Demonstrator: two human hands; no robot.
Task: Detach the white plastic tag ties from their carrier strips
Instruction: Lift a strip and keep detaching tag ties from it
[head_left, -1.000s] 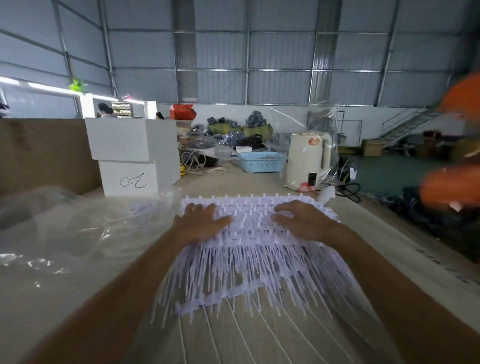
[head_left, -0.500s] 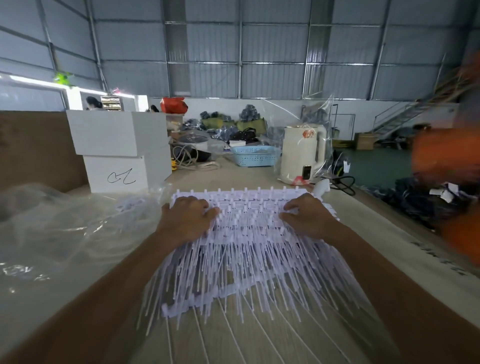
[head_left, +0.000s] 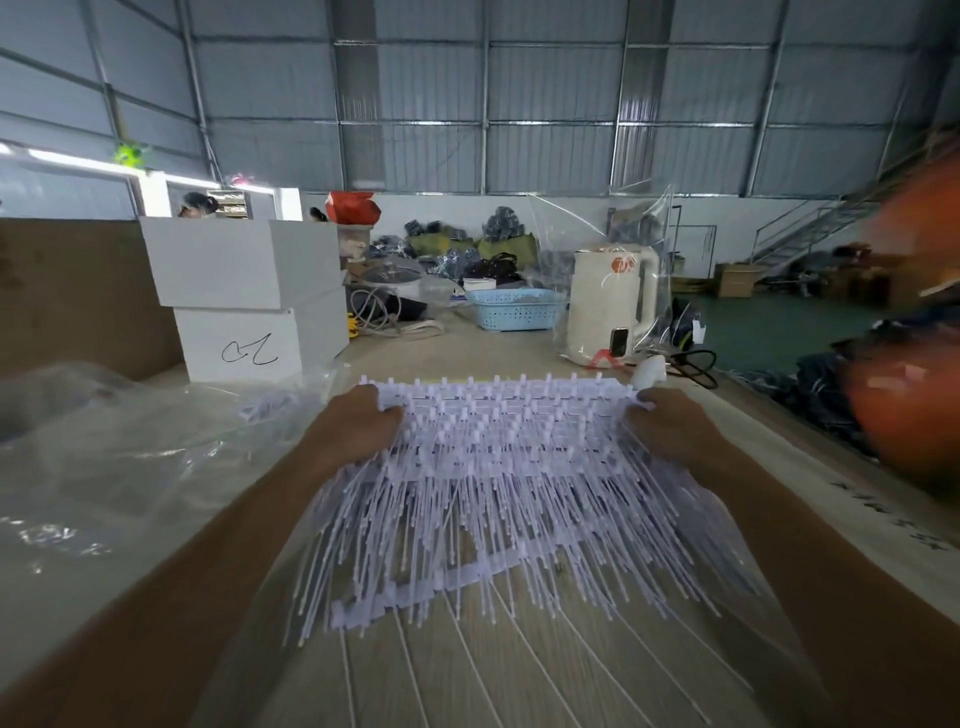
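Observation:
A thick stack of white plastic tag ties (head_left: 511, 467) on their carrier strips lies on the wooden table (head_left: 467, 670) in front of me, the thin tails fanned toward me. One carrier strip (head_left: 415, 592) shows near the tails' ends. My left hand (head_left: 353, 426) grips the left end of the stack's head block, fingers curled over its edge. On the opposite end, my right hand (head_left: 670, 423) holds the block the same way. The hands are wide apart, at the stack's two sides.
Crumpled clear plastic sheeting (head_left: 104, 467) covers the table's left side. Two stacked white boxes (head_left: 244, 296) stand at the back left, a blue basket (head_left: 511, 309) and a cream kettle (head_left: 608, 306) in a clear bag behind the stack. A blurred orange shape (head_left: 904, 405) is at the right.
Both hands slid outward from on top of the stack to its left and right ends and now grip them. The orange shape at the right shifted.

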